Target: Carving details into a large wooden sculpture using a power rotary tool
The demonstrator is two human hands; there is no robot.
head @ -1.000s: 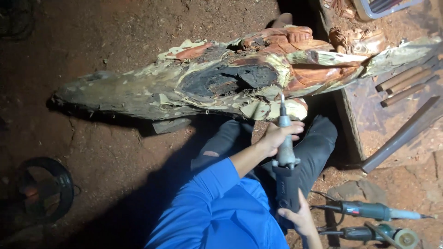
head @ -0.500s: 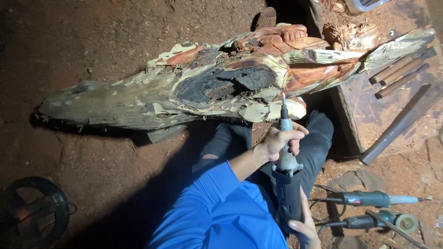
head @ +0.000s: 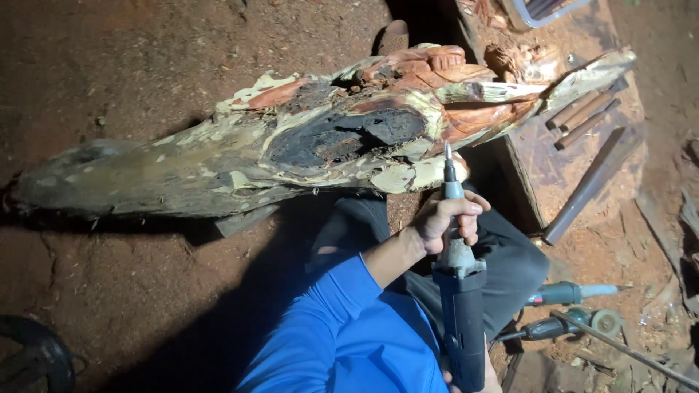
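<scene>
The person sits on the red dirt floor (head: pixel 131 87) with legs out under a long, weathered log (head: pixel 291 156) that stretches from 9 o'clock across to about 2 o'clock. Its middle has a charred black hollow, with pale cut wood around it and reddish carved forms along the upper edge toward 1 o'clock.

The left hand (head: pixel 445 222) is wrapped fully around the slim neck of a die grinder (head: pixel 459 291), fingers curled shut over it with the knuckles up. The tool runs nearly upright, its dark blue body low at 6 o'clock and its narrow bit pointing to 12 o'clock, the tip just touching or next to the pale wood at the log's lower edge. The blue sleeve (head: pixel 342 327) comes up from the bottom of the view to that wrist.

The right hand (head: pixel 473 382) is barely visible at the bottom edge behind the grinder's body; it seems to support the tool's rear, but I cannot tell how tightly it is closed.

At about 4 o'clock, 2 more power tools (head: pixel 568 309) lie on the ground beside the person's dark trouser leg. At 2 o'clock a wooden board (head: pixel 561 156) holds several rod-like chisels (head: pixel 582 113) lying side by side, with a long dark bar (head: pixel 593 182) slanting across its edge.
</scene>
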